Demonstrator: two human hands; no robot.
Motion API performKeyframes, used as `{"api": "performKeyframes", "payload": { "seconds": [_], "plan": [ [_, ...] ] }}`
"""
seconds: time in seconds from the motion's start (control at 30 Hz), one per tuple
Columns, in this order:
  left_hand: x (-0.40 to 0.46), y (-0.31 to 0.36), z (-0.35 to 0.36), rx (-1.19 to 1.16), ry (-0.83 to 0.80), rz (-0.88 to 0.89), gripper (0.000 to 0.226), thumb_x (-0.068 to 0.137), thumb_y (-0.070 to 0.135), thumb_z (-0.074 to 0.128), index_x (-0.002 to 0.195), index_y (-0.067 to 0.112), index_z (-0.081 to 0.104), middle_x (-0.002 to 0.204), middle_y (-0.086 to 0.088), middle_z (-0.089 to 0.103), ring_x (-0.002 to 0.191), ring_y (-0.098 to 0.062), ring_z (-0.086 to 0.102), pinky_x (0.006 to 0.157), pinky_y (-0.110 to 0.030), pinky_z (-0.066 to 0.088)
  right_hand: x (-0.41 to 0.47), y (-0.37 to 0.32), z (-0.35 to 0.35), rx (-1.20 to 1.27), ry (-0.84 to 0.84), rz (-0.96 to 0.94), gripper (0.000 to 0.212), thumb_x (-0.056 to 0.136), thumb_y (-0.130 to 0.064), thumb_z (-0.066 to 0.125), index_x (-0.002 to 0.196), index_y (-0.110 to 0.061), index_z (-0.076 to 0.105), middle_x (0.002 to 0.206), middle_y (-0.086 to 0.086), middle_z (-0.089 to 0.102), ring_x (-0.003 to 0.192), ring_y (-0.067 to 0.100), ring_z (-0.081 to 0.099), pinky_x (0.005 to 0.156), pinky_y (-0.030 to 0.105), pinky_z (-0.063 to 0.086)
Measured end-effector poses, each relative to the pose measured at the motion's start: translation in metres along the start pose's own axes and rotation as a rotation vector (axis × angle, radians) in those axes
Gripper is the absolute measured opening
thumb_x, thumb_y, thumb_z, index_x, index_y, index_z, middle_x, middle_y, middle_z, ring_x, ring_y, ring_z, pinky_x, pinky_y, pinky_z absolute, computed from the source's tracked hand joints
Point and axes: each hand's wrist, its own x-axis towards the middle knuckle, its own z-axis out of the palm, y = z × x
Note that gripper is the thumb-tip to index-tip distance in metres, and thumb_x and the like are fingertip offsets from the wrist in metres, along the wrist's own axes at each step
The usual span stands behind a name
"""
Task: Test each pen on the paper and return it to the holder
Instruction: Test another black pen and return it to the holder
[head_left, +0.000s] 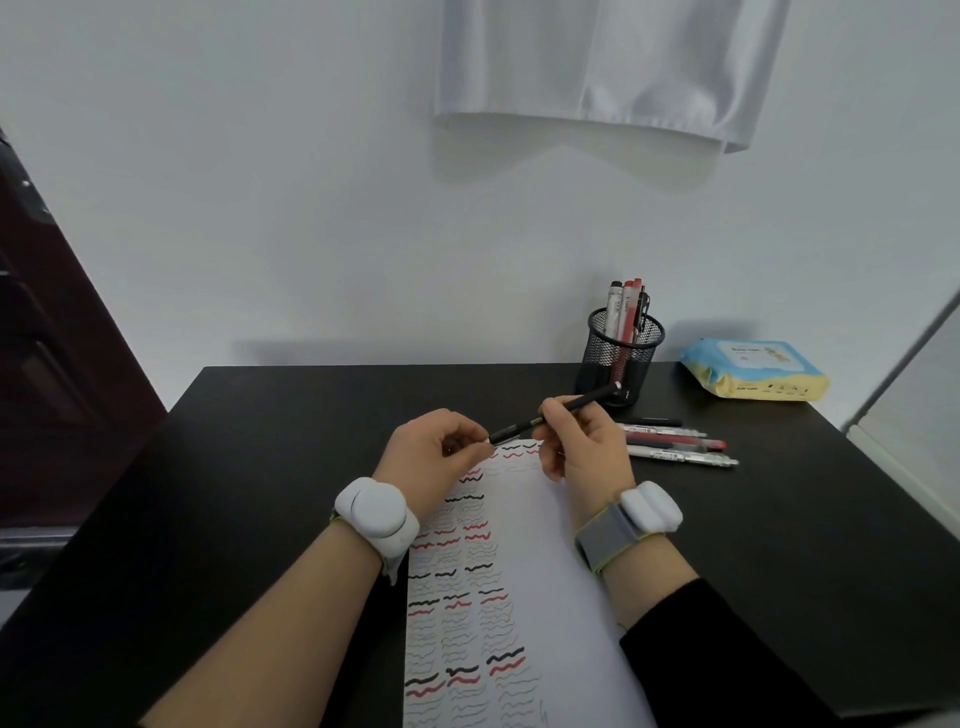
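A black pen (558, 411) is held level above the top of the white paper (540, 571), which carries rows of black and red wavy lines. My right hand (582, 441) grips the pen's barrel. My left hand (441, 447) pinches the pen's left end, where a small white bit shows. A black mesh holder (621, 358) stands behind at the back right with several pens upright in it. Several more pens (675, 444) lie on the table just right of my right hand.
The black table (260, 467) meets a white wall at its far edge. A blue and yellow pack of wipes (756, 370) lies at the back right. A dark wooden door stands at the left; a white cloth hangs on the wall above.
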Motion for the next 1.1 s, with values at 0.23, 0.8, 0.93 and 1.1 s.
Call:
{"api": "performKeyframes", "payload": {
  "seconds": [0.23,0.8,0.93,1.1],
  "plan": [
    [0.000,0.000,-0.002,-0.002,-0.058,0.013,0.010,0.087,0.029,0.068,0.096,0.033,0.070,0.085,0.014,0.064,0.079,0.000,0.057,0.069,-0.010,0.043,-0.003,-0.001,0.000,-0.015,-0.050,-0.015,0.010,0.097,-0.016,0.056,0.093,-0.010,0.062,0.064,0.007,0.061,0.042,0.014,0.045,0.039,0.022,0.036],
    [-0.003,0.005,-0.007,-0.082,-0.024,0.034,0.013,0.089,0.023,0.065,0.100,0.029,0.070,0.079,0.012,0.064,0.070,0.000,0.060,0.065,-0.011,0.047,0.001,-0.004,-0.004,0.071,0.166,-0.029,0.032,0.105,-0.034,0.036,0.081,-0.018,0.051,0.050,0.001,0.053,0.039,0.014,0.041,0.043,0.018,0.030],
    [-0.001,0.010,-0.010,-0.084,-0.037,0.056,0.012,0.091,0.023,0.062,0.099,0.027,0.070,0.076,0.010,0.064,0.065,0.000,0.060,0.064,-0.012,0.049,0.002,-0.003,-0.003,0.094,0.158,-0.008,0.032,0.105,-0.033,0.035,0.082,-0.017,0.049,0.049,0.001,0.053,0.036,0.013,0.040,0.041,0.016,0.030],
    [0.001,0.024,-0.007,-0.065,-0.048,0.046,0.013,0.092,0.023,0.061,0.100,0.024,0.071,0.077,0.009,0.064,0.065,-0.003,0.060,0.065,-0.015,0.048,0.005,-0.003,-0.005,0.176,0.174,-0.011,0.031,0.105,-0.032,0.035,0.081,-0.017,0.048,0.049,0.002,0.052,0.034,0.014,0.036,0.038,0.017,0.028]
  ]
}}
